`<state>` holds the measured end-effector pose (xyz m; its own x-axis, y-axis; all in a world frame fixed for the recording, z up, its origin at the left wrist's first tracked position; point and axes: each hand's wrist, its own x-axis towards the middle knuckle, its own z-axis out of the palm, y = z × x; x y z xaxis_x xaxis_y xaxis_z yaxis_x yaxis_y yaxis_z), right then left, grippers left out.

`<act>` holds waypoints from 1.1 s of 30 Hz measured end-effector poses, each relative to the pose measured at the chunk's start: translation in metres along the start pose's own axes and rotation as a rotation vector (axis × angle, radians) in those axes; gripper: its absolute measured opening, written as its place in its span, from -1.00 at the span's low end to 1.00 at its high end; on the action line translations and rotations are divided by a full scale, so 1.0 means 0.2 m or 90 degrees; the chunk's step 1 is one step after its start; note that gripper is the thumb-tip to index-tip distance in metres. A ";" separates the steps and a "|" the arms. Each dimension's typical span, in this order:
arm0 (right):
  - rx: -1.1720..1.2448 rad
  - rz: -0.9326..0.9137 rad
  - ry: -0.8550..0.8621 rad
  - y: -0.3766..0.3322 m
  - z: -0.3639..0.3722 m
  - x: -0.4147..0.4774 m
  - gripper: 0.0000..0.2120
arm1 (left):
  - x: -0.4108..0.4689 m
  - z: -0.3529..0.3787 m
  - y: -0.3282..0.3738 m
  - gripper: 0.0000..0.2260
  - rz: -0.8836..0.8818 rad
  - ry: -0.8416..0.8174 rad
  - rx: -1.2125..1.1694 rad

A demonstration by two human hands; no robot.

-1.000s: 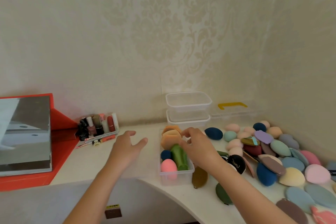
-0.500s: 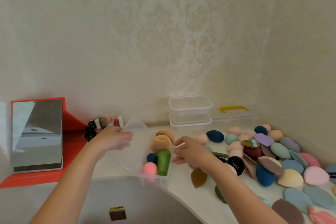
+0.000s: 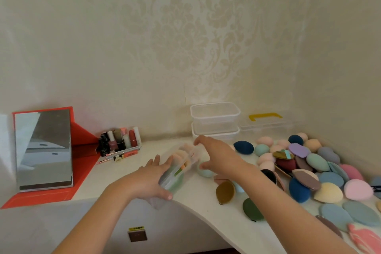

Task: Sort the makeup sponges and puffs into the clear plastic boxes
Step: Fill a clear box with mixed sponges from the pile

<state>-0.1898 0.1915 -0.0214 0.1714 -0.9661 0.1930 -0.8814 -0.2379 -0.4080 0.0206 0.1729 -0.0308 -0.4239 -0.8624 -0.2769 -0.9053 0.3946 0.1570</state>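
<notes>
Left hand (image 3: pixel 151 179) now clasps the near end of the filled clear plastic box (image 3: pixel 180 168), fingers stretched along its left side and thumb hooked round the near corner. Half a second ago this hand held the clear lid (image 3: pixel 175 171) tilted above the box. Now the lid seems to lie over the sponges inside, though motion blur hides whether it is seated. The box has also turned, its far end swinging toward the wall.

Right hand (image 3: pixel 218 154) has left the desk (image 3: pixel 206 202) beside the box and hangs over its far end. Its fingers are spread and it holds nothing; I cannot tell whether it touches the lid.

This looks like one box being closed, so the sort is only begun. The big pile of sponges and puffs (image 3: pixel 309 171) lies loose to the right, with a teal sponge (image 3: pixel 204 173) just below the right hand. Two stacked empty boxes (image 3: pixel 215 114) wait against the wall.
</notes>
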 end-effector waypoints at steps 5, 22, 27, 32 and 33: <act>-0.080 -0.139 -0.167 0.05 0.00 0.09 -0.31 | 0.00 -0.08 -0.08 -0.08 0.013 -0.045 0.012; -0.338 -0.273 -0.095 0.09 0.12 0.21 -0.71 | 0.11 -0.06 -0.14 0.03 -0.015 -0.004 -0.038; -0.389 -0.291 -0.047 0.05 0.17 0.22 -0.73 | 0.17 -0.07 -0.17 0.00 -0.023 0.031 -0.036; -0.369 -0.287 -0.042 0.03 0.17 0.26 -0.74 | 0.22 -0.03 -0.20 -0.07 -0.049 0.065 -0.031; -0.371 -0.293 -0.043 0.02 0.16 0.27 -0.75 | 0.22 -0.02 -0.20 -0.07 -0.057 0.073 -0.034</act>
<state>-0.1697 0.1351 -0.0419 0.5890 -0.7907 0.1670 -0.8017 -0.5456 0.2442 0.0389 0.1175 -0.0449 -0.3333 -0.9249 -0.1831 -0.9353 0.2998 0.1878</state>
